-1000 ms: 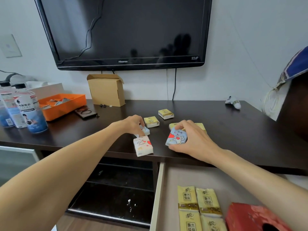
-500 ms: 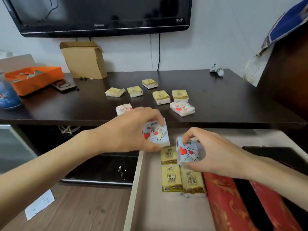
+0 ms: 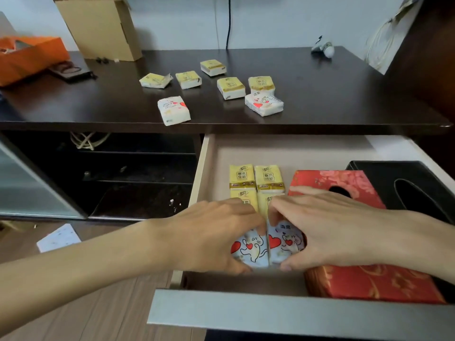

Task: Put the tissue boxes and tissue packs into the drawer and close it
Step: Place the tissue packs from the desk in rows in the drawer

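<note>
The drawer stands pulled out below the dark tabletop. Inside it my left hand grips a blue cartoon tissue pack, and my right hand grips a second blue pack pressed right beside it, near the drawer's front. Behind them lie several yellow tissue packs. A red tissue box and a black tissue box fill the drawer's right side. On the tabletop remain several yellow packs and two white cartoon packs.
A cardboard box and an orange tray stand at the back left of the tabletop, with a small white object at the back right. Open dark shelves lie left of the drawer. A paper scrap is on the wooden floor.
Both hands picked a blue cartoon pack off the tabletop, carried them down over the open drawer, and now hold them side by side low inside it. The view tilted down.
</note>
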Demonstrator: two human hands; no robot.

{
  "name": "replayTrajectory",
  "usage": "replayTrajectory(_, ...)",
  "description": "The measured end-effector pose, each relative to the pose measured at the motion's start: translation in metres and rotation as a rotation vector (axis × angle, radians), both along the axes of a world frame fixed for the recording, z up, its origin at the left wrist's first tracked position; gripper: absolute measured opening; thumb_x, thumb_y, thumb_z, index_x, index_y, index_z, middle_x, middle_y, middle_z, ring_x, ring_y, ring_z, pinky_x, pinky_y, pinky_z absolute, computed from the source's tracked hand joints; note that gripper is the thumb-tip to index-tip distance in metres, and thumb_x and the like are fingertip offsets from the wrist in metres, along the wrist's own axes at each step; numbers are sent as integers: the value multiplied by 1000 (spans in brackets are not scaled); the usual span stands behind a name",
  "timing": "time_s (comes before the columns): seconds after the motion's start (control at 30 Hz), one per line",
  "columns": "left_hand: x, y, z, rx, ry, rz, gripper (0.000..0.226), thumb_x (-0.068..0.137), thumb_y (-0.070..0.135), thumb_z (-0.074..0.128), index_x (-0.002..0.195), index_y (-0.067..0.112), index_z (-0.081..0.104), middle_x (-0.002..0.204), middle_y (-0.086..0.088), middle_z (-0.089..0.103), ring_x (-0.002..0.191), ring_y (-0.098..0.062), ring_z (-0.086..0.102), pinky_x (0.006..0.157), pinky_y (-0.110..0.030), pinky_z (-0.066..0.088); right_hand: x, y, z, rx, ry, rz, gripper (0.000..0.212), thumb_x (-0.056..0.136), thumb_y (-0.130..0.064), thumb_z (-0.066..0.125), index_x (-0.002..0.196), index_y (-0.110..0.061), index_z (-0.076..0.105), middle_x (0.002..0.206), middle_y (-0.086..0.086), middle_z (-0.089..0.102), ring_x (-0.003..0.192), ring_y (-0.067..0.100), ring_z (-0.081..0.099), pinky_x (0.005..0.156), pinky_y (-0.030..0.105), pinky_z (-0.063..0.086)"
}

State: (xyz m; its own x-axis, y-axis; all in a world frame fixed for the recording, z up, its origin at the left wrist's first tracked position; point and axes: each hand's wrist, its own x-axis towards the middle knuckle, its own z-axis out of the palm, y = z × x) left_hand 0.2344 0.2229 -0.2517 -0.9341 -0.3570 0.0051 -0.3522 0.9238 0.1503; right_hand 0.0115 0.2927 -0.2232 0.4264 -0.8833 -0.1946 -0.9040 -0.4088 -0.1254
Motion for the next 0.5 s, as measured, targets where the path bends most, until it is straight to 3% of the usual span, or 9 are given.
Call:
replayTrajectory(0.1,0,4,-10,-12,-14,-11,64,74,62,69,126,34,43,126,12,53,112,-9,49,77,-26,51,8,-1,1,8,68,11,59,71,-80,63,101,-38,36,93,-25,38,94,5,34,87,0,15)
replayTrajectory(0.13,0,6,-13,-12,-22,-13,63,75,63,68,125,33,43,127,11,52,113,-10,48,75,-25,49,10,-1,1,7,87,18,60,70,-80,65,101,-36,38,93,-22,39,96,7,38,86,5,15)
replayTrajectory(0.23,3,7,-15,-29,-34,-26,60,76,68,63,122,31,47,126,11,50,113,-9,47,72,-23,45,9,-3,3,27,97,13,66,68,-82,66,107,-33,45,101,-20,44,98,8,43,75,24,25)
replayTrajectory(0.3,5,4,-10,-15,12,-20,57,79,70,58,120,31,51,123,12,51,111,-8,49,72,-21,44,4,-6,7,49,50,-27,66,67,-85,64,109,-38,46,104,-22,45,96,5,46,71,17,33)
replayTrajectory(0.37,9,-3,-4,9,64,4,56,81,70,56,121,31,53,122,13,53,110,-6,52,80,-24,51,-1,-12,8,48,40,-68,72,68,-87,61,122,-41,46,114,-27,46,103,1,48,78,19,39)
replayTrajectory(0.43,11,-12,-1,-22,64,34,65,80,72,55,128,28,53,129,10,53,117,-8,52,91,-28,52,-2,-20,6,38,105,-90,91,68,-87,62,139,-35,42,131,-21,48,118,8,48,96,32,45)
replayTrajectory(0.5,10,-20,-2,-63,-34,50,84,77,76,55,142,24,45,147,4,45,133,-14,43,108,-27,36,3,-27,4,73,220,-95,102,67,-86,66,145,-25,42,141,-11,50,126,17,46,107,37,41)
